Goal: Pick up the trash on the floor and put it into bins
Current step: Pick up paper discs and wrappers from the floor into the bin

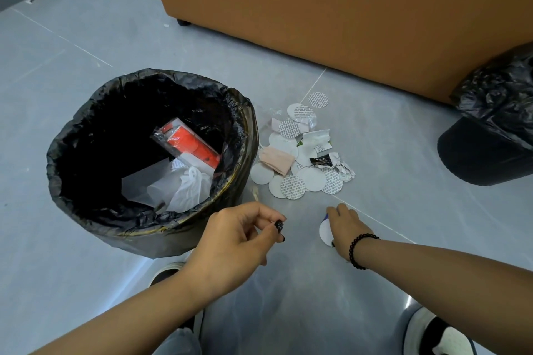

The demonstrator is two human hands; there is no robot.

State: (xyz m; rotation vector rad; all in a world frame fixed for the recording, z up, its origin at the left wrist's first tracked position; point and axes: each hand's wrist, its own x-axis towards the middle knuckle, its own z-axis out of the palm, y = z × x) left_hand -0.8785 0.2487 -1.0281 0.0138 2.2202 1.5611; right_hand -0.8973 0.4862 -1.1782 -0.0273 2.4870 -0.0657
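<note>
The job looks partly done. The near bin (pixel 150 158), lined with a black bag, already holds a red-and-white box (pixel 191 150) and some white plastic, so some trash has gone in. Most remains: a pile of trash (pixel 302 153) of round white seal discs, crumpled wrappers and a pink scrap lies on the floor (pixel 72 46) just beside the bin, at its 3 o'clock. The right hand (pixel 346 229) presses down on one stray white disc (pixel 325 230) at the pile's 6 o'clock, grasping it against the floor. The left hand (pixel 239 235) hovers loosely curled with fingertips pinched, apparently holding nothing. A second black bin (pixel 487 150) stands at the far 3 o'clock edge.
</note>
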